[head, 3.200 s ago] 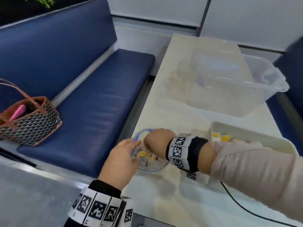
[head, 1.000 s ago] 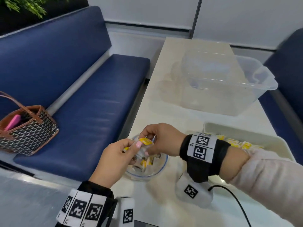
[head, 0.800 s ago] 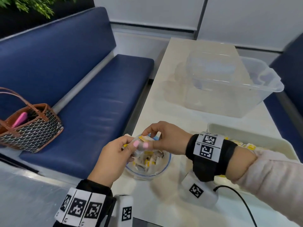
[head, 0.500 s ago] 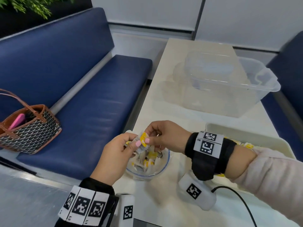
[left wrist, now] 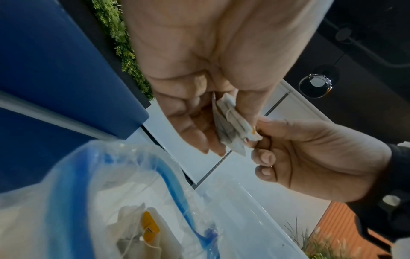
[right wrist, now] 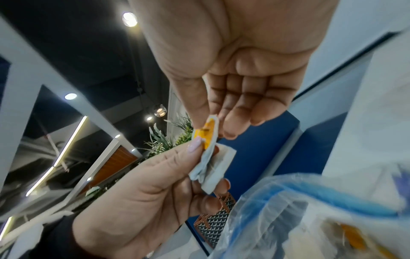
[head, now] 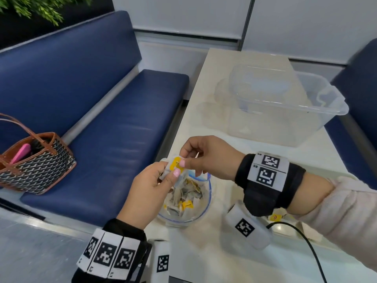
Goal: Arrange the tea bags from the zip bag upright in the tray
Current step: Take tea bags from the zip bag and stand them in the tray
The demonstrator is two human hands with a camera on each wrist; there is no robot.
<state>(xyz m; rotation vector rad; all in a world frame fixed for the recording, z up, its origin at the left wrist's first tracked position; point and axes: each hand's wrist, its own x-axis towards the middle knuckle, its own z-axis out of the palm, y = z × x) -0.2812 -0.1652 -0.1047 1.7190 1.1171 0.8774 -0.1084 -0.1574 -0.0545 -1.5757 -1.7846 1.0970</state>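
Only the head view shows the tray [head: 293, 234] on the bench — behind the right forearm. Both hands pinch one tea bag [head: 172, 167] above the open zip bag [head: 184, 201]: left hand [head: 146, 193] grips the pouch, right hand [head: 208, 158] its yellow tag, other fingers loosely curled.

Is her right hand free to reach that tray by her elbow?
Probably not yet. The right hand and left hand both pinch one tea bag above the zip bag; the tray lies under her forearm.
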